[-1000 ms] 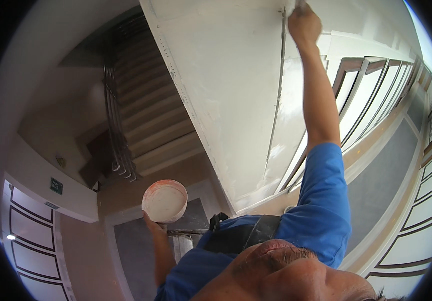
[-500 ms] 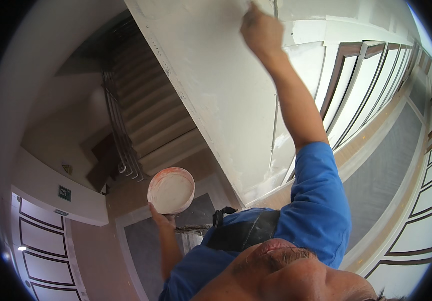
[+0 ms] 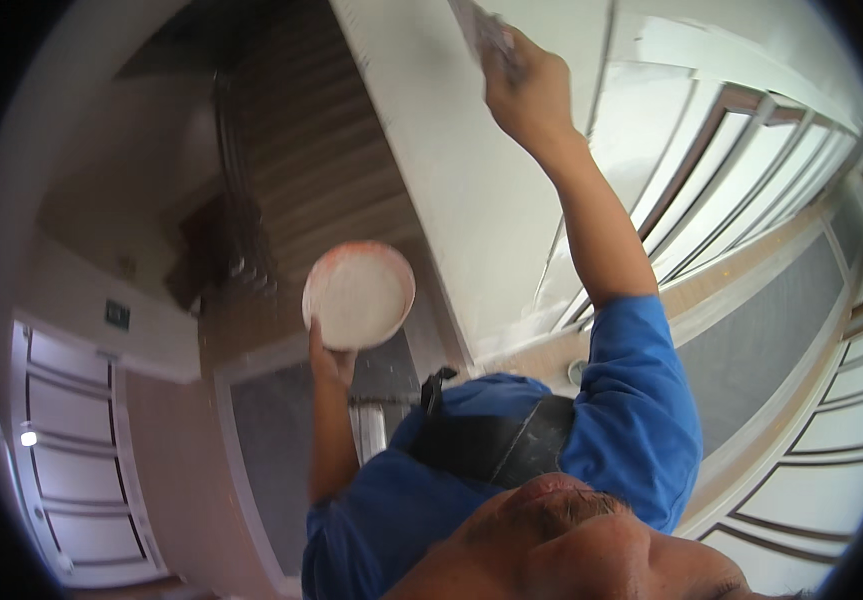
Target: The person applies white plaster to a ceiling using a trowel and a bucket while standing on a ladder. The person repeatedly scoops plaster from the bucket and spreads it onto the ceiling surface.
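Note:
My right hand point(image 3: 531, 95) is raised at the top of the picture, closed on a flat grey scraper point(image 3: 476, 30) that is blurred, held up at the white plastered panel point(image 3: 451, 230) with a long seam line. I cannot make out whether the blade touches it. Lower left of this, my left hand point(image 3: 334, 362) is closed on a round bowl point(image 3: 359, 295) with an orange-stained rim and pale white compound in it, holding it up with the fingers at its side and underside.
A dim stairwell point(image 3: 291, 140) with railings is at the upper left, beside a green sign point(image 3: 117, 314). White panelled doors point(image 3: 76, 450) are at the lower left. A corridor with a grey floor point(image 3: 761, 330) and framed white panels point(image 3: 731, 170) curves along the right.
My right hand moved left from the seam, then down slightly with the scraper. My left hand has lifted the bowl higher and slightly right. The view has shifted, with some blur.

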Tool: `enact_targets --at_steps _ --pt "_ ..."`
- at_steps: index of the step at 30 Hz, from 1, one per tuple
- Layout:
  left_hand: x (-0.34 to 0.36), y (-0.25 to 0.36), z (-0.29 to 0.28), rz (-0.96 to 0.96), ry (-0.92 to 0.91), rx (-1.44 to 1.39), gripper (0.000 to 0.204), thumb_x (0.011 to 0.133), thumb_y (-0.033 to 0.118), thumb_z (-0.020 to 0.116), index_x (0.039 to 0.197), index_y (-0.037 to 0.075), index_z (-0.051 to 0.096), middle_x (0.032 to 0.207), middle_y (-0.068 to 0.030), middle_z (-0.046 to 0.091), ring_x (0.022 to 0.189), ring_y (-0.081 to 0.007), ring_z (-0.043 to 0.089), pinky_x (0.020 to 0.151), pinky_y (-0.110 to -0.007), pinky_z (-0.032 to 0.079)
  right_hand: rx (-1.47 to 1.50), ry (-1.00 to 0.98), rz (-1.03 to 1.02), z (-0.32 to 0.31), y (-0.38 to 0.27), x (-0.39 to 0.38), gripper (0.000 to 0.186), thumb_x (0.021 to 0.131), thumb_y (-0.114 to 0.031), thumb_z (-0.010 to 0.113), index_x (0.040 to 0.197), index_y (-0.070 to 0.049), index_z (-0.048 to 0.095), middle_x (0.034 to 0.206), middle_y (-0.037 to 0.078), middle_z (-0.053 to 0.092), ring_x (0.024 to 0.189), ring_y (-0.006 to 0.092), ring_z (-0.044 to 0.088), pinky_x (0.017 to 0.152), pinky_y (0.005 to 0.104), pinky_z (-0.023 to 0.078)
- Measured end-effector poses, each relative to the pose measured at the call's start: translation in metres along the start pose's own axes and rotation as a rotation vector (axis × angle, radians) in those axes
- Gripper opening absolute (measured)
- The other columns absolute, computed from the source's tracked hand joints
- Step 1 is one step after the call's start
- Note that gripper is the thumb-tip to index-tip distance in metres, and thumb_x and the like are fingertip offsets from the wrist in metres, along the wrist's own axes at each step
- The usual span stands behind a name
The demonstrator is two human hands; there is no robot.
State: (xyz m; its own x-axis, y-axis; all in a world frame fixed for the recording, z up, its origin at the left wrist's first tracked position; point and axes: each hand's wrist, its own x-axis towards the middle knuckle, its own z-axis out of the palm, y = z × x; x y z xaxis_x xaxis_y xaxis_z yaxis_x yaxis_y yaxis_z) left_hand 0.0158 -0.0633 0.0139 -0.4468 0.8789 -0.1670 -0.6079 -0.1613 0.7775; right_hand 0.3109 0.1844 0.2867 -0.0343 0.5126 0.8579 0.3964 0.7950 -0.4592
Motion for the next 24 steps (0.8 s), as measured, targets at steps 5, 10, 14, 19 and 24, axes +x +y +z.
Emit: enact_targets --at_steps 5,10,14,19,24 --pt "-0.001 -0.008 0.008 0.028 -0.006 -0.057 0.070 0.103 0.051 0.047 0.154 0.007 0.032 0.154 -0.0117 0.043 0.140 -0.0308 0.043 0.114 -0.049 0.037 0.476 -0.467 0.337 0.040 -0.023 -0.103 0.027 0.092 -0.019 0.067 0.115 -0.006 0.069 0.087 0.023 0.071 0.072 0.0385 0.069 0.064 0.0383 0.054" --pt "-0.004 -0.014 0.021 0.010 0.122 -0.080 0.071 0.101 0.059 0.044 0.152 0.009 0.037 0.152 -0.0106 0.046 0.136 -0.0293 0.047 0.109 -0.046 0.043 0.260 -0.834 -0.457 0.100 -0.038 -0.176 0.024 0.086 -0.013 0.073 0.109 -0.007 0.071 0.101 0.015 0.072 0.087 0.0295 0.068 0.078 0.0390 0.055" --pt "-0.006 -0.016 0.024 0.036 0.160 -0.084 0.076 0.101 0.065 0.037 0.152 0.010 0.036 0.154 -0.0103 0.044 0.138 -0.0293 0.045 0.111 -0.047 0.041 0.343 -1.082 -0.571 0.102 -0.040 -0.203 0.027 0.090 -0.024 0.064 0.114 -0.015 0.073 0.109 0.012 0.072 0.101 0.0331 0.067 0.093 0.0437 0.051" --pt "-0.009 -0.010 -0.008 0.127 0.350 0.150 0.086 0.098 0.072 0.032 0.155 0.008 0.031 0.159 -0.0123 0.036 0.146 -0.0302 0.033 0.120 -0.046 0.027 0.585 -0.753 0.290 0.039 0.053 -0.236 0.033 0.100 -0.034 0.060 0.118 -0.009 0.073 0.117 0.012 0.073 0.107 0.0246 0.068 0.097 0.0382 0.051" --pt "-0.012 -0.004 -0.036 0.077 0.370 0.284 0.097 0.094 0.078 0.032 0.156 0.004 0.027 0.161 -0.0130 0.032 0.148 -0.0302 0.029 0.122 -0.044 0.024 -0.423 -0.816 0.862 -0.051 0.163 -0.401 0.046 0.095 -0.038 0.059 0.127 -0.005 0.065 0.108 0.032 0.067 0.105 0.0473 0.065 0.091 0.0497 0.053"
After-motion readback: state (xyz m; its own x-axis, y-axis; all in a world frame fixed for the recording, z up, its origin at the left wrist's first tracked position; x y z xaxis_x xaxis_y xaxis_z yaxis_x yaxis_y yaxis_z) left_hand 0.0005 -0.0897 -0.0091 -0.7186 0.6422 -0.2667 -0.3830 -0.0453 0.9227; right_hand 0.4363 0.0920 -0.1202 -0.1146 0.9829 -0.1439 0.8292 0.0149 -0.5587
